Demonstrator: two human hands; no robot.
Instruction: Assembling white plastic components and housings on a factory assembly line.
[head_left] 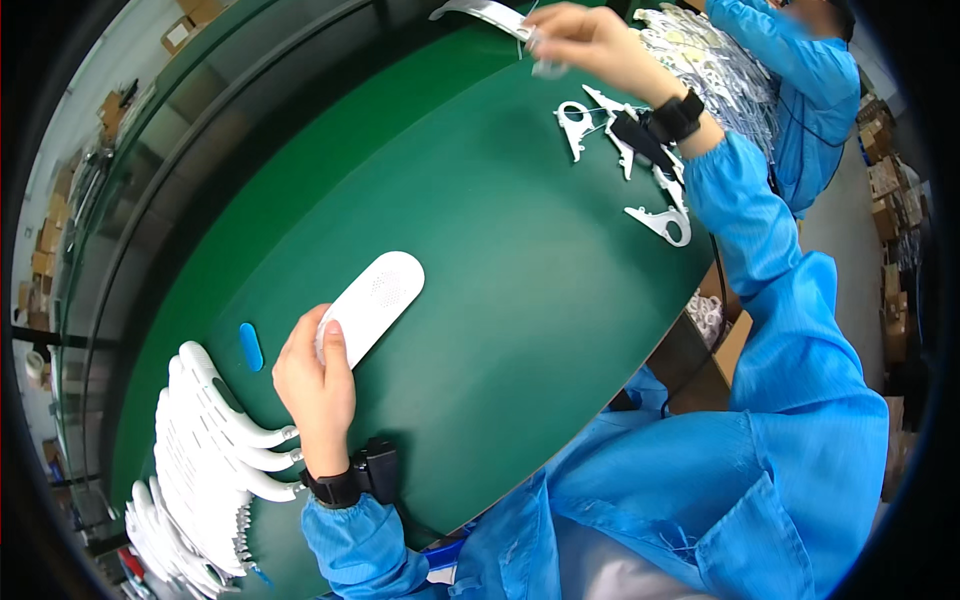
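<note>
My left hand (318, 380) grips the lower end of a long white plastic housing (385, 285) with rounded ends and a patch of small holes near its top. The thumb lies over its face and the fingers wrap its left edge. At the far side of the table, my right hand (590, 42) is raised with its fingers pinched together. A small whitish piece (549, 68), smeared by motion, shows at the fingertips; its kind cannot be made out. Close to that hand lies a curved white plastic part (488, 14). White ring-ended brackets (665, 224) lie below my right wrist.
Curved white plastic parts (205, 450) stand stacked in a row at the left. A blue oval piece (251, 347) lies beside them on the green table (480, 320). White parts (700, 50) are heaped at the far right, near another person in blue (810, 110). Below the edge sits a cardboard box (735, 350).
</note>
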